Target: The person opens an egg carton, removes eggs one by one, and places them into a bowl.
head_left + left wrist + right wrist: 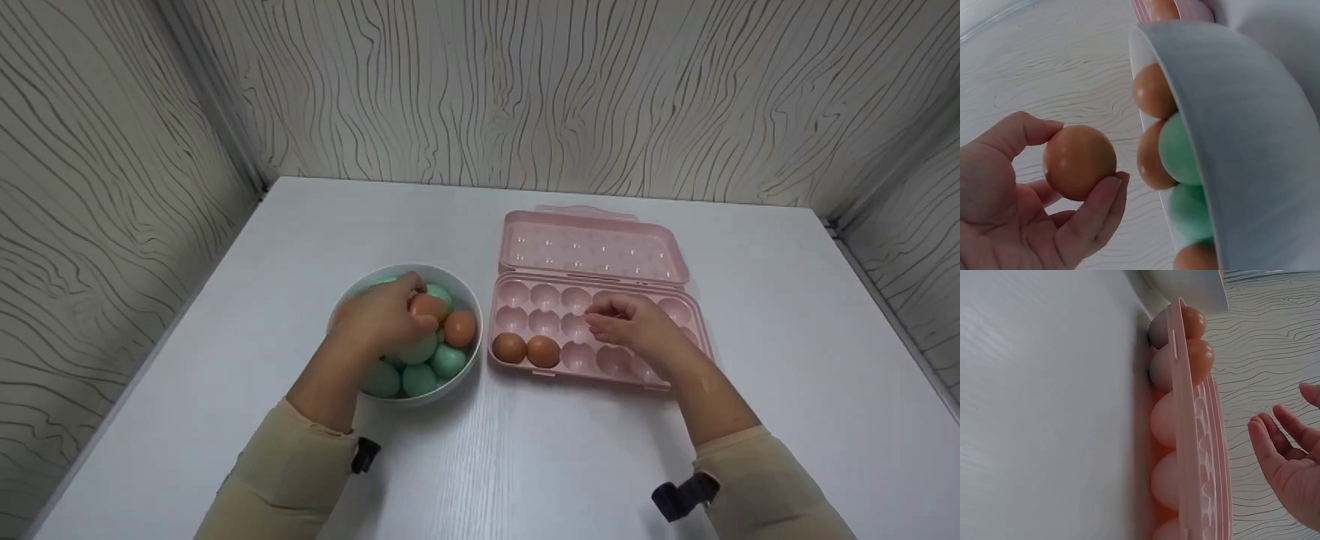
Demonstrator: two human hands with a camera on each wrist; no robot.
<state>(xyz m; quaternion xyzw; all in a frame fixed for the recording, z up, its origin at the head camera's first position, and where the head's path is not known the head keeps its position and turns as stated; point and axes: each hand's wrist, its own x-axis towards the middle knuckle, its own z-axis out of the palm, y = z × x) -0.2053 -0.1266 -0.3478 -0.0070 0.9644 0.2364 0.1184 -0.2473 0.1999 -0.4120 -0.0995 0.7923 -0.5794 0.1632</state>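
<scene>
My left hand (384, 315) pinches a brown egg (1080, 162) between thumb and fingertips, raised above the bowl's rim in the left wrist view. Below it, the white bowl (1258, 124) holds green eggs (418, 380) and more brown eggs (460, 328). Over the pink egg carton (595, 379), my right hand (634, 326) hovers with loosely bent fingers and nothing between them. Two brown eggs, one at the corner (509, 348) and one beside it (543, 351), sit in the carton's front row at the left. The right wrist view has the right hand apart from the carton.
The carton's lid (592, 244) lies folded back behind the tray. Bowl and carton stand side by side on a white table (480, 465). Wood-patterned panels (525, 97) rise behind the table and at both sides.
</scene>
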